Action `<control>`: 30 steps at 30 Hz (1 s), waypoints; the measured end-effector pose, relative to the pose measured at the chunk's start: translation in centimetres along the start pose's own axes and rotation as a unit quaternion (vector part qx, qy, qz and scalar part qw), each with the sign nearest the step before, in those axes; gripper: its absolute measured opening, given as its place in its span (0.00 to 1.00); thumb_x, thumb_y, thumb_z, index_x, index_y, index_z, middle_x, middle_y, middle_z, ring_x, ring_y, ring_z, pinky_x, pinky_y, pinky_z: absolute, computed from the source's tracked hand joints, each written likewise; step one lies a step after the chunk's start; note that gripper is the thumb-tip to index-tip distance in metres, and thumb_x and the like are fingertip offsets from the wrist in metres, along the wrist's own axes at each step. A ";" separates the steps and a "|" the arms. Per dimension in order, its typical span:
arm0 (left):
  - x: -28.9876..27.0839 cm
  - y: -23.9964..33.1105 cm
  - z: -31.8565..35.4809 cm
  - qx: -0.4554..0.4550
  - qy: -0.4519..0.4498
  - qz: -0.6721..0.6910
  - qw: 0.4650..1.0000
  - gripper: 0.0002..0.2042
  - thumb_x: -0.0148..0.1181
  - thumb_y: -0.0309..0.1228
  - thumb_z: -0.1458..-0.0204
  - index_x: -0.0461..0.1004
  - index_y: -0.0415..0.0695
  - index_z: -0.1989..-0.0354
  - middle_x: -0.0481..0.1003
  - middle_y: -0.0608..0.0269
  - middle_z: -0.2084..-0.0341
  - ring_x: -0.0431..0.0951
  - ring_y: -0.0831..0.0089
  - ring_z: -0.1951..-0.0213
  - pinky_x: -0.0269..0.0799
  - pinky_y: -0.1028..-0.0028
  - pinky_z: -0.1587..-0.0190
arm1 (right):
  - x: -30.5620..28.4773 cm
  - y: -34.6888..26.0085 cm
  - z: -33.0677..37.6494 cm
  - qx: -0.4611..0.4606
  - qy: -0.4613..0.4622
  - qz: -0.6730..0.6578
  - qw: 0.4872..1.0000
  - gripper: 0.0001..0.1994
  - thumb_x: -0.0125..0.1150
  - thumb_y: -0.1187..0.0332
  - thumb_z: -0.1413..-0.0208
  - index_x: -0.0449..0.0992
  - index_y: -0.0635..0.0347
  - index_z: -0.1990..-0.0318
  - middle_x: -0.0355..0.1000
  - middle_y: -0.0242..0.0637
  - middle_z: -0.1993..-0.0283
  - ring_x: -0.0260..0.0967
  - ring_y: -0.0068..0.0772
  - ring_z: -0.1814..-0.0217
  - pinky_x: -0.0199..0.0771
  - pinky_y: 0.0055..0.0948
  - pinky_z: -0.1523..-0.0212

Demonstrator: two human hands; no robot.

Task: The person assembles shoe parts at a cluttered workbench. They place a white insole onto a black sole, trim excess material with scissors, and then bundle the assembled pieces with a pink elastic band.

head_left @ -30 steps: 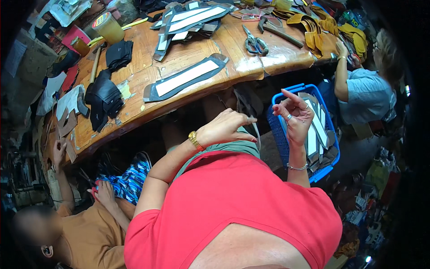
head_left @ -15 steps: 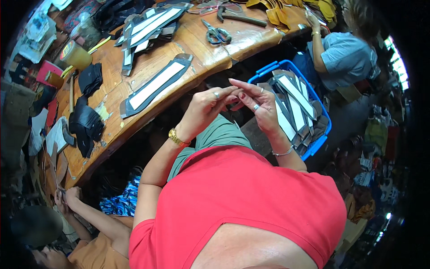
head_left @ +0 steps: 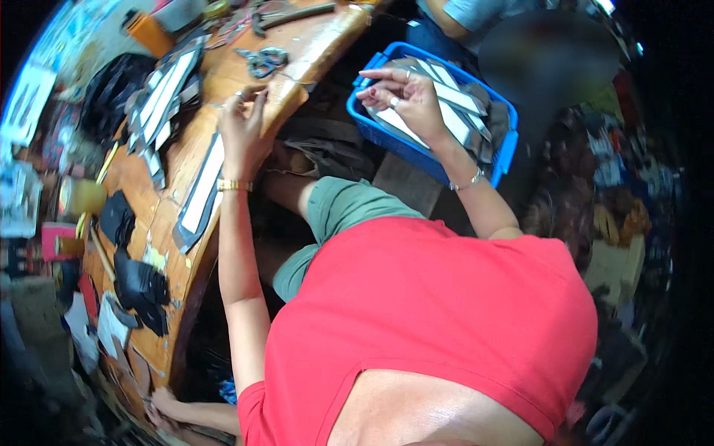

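My left hand (head_left: 244, 134) is raised over the front edge of the table, its fingers loosely bent and its thumb apart, with nothing visible in it. Beneath and beside it lies a dark strip with a white panel (head_left: 199, 195), partly covered by the hand and wrist. Over the near left part of the blue basket (head_left: 507, 152) hovers my right hand (head_left: 413, 104), its index finger stretched out and its thumb apart. Several dark pieces with white strips (head_left: 454, 123) fill that basket; some are hidden behind the right hand.
On the wooden table (head_left: 160, 223) are a pile of white-panelled strips (head_left: 165, 104), scissors (head_left: 262, 61), a hammer (head_left: 297, 16), black pieces (head_left: 141, 286) and a yellowish jar (head_left: 83, 198). One person's hands (head_left: 165, 405) are at the lower left; another's blue sleeve (head_left: 476, 13) shows beyond the basket.
My hands, earlier fingertip to fingertip, have parted. The left has moved left to the table edge, while the right is now over the basket. The whole view has turned.
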State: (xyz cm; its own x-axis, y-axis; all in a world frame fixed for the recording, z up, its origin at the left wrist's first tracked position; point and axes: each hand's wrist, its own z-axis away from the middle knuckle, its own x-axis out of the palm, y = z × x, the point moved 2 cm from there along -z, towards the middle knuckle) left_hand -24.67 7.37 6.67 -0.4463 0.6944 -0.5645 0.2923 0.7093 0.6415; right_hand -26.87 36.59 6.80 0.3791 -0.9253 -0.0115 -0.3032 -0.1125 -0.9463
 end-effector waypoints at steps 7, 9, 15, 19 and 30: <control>5.4 -2.6 -0.8 0.085 -0.047 -0.203 0.974 0.32 0.64 0.51 0.52 0.70 0.42 0.43 0.66 0.46 0.43 0.68 0.51 0.43 0.62 0.54 0.43 | -7.2 1.6 5.1 -0.017 0.165 0.150 0.975 0.10 0.66 0.80 0.50 0.79 0.65 0.59 0.79 0.35 0.68 0.78 0.21 0.64 0.76 0.18 0.65; 6.5 -3.8 -0.7 0.094 -0.075 -0.317 0.941 0.45 0.65 0.59 0.58 0.59 0.46 0.34 0.60 0.45 0.36 0.61 0.49 0.36 0.59 0.47 0.40 | -9.4 4.1 7.8 0.024 0.225 0.348 0.910 0.15 0.71 0.65 0.52 0.80 0.55 0.56 0.78 0.34 0.67 0.75 0.27 0.67 0.73 0.30 0.65; 5.4 -3.6 -0.4 0.072 -0.133 -0.313 0.938 0.51 0.72 0.50 0.62 0.49 0.52 0.29 0.55 0.49 0.33 0.60 0.51 0.35 0.58 0.48 0.38 | -10.0 11.0 15.8 -0.022 0.099 0.690 0.717 0.25 0.50 0.57 0.38 0.61 0.50 0.34 0.51 0.43 0.29 0.49 0.45 0.28 0.49 0.48 0.32; 5.6 -3.3 -0.2 0.077 -0.110 -0.318 0.939 0.50 0.74 0.39 0.64 0.51 0.52 0.29 0.57 0.49 0.34 0.64 0.51 0.38 0.60 0.52 0.39 | -9.2 9.8 15.0 0.011 0.096 0.663 0.742 0.24 0.46 0.58 0.36 0.61 0.51 0.34 0.46 0.43 0.26 0.41 0.42 0.24 0.44 0.48 0.30; 5.7 -4.6 0.2 0.084 -0.125 -0.326 0.933 0.50 0.71 0.38 0.61 0.47 0.58 0.28 0.55 0.52 0.32 0.57 0.53 0.33 0.54 0.48 0.36 | -9.6 10.8 15.2 -0.011 0.094 0.653 0.752 0.26 0.51 0.57 0.39 0.61 0.51 0.34 0.45 0.46 0.26 0.40 0.46 0.23 0.42 0.51 0.29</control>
State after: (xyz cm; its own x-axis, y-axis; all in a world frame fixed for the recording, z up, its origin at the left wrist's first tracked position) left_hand -28.36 8.08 0.38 -0.3699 0.0998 -0.9237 0.1649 0.9855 0.0405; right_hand -20.44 49.75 -8.20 -0.3836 -0.2874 -0.8776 -0.3242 0.9318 -0.1635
